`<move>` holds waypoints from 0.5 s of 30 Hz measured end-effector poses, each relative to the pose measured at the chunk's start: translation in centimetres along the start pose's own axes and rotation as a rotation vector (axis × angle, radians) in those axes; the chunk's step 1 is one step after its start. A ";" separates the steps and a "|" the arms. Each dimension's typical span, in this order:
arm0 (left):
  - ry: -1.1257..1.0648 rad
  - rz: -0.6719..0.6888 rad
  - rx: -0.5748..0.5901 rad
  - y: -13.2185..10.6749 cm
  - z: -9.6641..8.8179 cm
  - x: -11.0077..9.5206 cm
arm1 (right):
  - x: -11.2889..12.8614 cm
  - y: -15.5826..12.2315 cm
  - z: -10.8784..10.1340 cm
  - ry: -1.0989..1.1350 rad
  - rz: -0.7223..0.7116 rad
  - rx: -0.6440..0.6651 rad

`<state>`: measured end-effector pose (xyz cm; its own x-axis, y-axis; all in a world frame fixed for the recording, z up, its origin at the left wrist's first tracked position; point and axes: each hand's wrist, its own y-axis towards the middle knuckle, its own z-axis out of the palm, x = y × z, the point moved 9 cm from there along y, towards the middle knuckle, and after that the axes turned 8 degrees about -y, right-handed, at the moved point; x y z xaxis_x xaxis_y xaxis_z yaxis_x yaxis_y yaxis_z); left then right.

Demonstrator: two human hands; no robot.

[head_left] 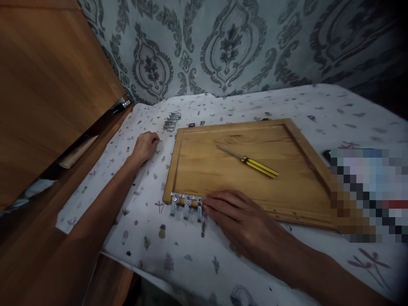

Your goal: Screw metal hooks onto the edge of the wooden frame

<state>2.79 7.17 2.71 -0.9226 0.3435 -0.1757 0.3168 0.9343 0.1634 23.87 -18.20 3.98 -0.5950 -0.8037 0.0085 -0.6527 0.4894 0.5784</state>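
A framed wooden panel (204, 165), like a cabinet door, lies flat on a patterned white cloth. Three metal hinges (187, 206) stand in a row over its near left edge, their arms pointing toward me. The fingertips of my right hand (239, 216) are pinched at the rightmost hinge; its thumb is hidden. To the left of the panel, my left hand (145, 146) rests on the cloth with its fingers curled in, nothing visible in them. A screwdriver (259, 167) with a yellow and black handle lies on the panel.
More metal pieces (172, 121) are heaped beyond the panel's far left corner. Brown wooden furniture (57, 76) rises on the left. Patterned grey fabric (229, 46) hangs behind the cloth-covered surface (140, 221). A blurred-out object (372, 191) covers the panel's right end.
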 end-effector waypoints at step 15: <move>-0.132 -0.046 0.012 0.0 -0.6 -0.4 | 0.0 -0.1 0.0 0.014 0.003 0.045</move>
<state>3.09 7.00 3.37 -0.8995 0.3087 -0.3091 0.2777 0.9503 0.1411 23.88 -18.25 3.95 -0.5908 -0.8065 0.0219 -0.6712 0.5064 0.5414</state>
